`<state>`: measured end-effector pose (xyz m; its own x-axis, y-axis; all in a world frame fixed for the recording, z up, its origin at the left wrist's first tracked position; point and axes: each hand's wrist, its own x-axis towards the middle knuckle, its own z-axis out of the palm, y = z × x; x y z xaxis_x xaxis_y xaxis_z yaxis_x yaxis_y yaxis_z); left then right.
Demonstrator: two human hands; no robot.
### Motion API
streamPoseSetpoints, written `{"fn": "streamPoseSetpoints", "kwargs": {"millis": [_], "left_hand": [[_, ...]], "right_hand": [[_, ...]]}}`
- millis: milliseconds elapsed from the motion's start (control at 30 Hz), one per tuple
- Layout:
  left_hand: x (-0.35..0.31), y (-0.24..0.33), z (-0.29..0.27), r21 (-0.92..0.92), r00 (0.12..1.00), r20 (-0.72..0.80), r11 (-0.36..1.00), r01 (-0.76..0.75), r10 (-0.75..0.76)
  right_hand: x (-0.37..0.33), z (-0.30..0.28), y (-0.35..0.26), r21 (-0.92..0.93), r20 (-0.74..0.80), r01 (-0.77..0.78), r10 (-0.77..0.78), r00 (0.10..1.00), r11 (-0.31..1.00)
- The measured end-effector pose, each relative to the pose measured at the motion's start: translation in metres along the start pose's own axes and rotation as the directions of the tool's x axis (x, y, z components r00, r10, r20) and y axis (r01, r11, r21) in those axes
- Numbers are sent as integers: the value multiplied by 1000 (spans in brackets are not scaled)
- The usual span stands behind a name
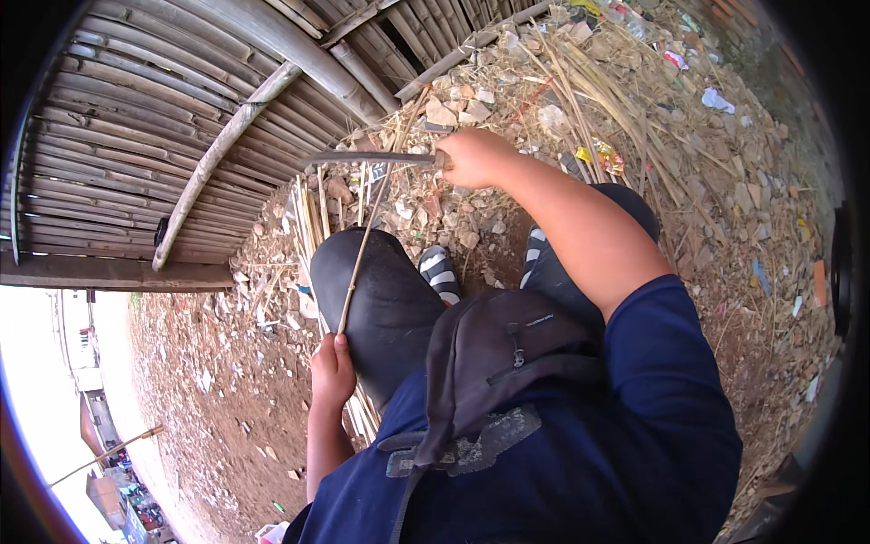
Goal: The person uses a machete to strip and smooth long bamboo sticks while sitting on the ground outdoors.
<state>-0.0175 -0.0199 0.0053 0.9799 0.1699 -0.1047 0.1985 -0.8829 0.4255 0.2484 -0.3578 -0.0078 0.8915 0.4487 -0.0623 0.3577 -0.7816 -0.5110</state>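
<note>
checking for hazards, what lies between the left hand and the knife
Head view: the left knee, then stony ground, with a thin stick from the left hand crossing over both toward the knife.

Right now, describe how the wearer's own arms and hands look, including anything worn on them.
The left hand and right hand are both gloveless, with no watch or bracelet showing at either wrist. The right forearm is bare, below a short navy-blue sleeve. The left forearm is bare too; where its sleeve ends is hard to make out.
</note>
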Motion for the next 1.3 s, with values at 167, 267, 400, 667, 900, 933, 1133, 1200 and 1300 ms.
{"fn": "streamPoseSetpoints", "kwargs": {"millis": [167, 267, 400, 667, 900, 933, 1133, 1200, 1300], "left_hand": [[13, -8, 12, -28, 998, 19, 998, -55, 55], [12, -13, 7, -58, 999, 32, 998, -34, 36], [12, -7, -1, -31, 997, 32, 997, -70, 71], [19, -23, 0, -199, 989, 145, 980, 0, 29], [19, -24, -4, -200, 987, 159, 980, -2, 34], [19, -27, -3, -234, 984, 179, 972, 27, 16], [26, -36, -3, -396, 953, 301, 904, 162, -39], [28, -33, -8, -349, 955, 295, 925, 149, -42], [26, -35, -10, -266, 959, 277, 955, 128, -52]], "right_hand": [[-9, 13, -24, -11, 165, 71, -69, 984, 997], [16, 20, 1, 92, 155, -20, 5, 988, 996], [23, 13, 23, 78, 110, -116, 107, 988, 990], [5, 9, -22, 73, 318, -25, 0, 948, 997], [8, 5, 1, 1, 27, -81, 81, 996, 997], [2, 1, -13, -22, 54, -64, 65, 996, 998], [9, 10, -5, -4, 205, -45, 45, 978, 999], [22, 10, 23, 79, 137, -180, 169, 976, 980], [14, 4, 21, 65, 29, -163, 161, 987, 985]]}}
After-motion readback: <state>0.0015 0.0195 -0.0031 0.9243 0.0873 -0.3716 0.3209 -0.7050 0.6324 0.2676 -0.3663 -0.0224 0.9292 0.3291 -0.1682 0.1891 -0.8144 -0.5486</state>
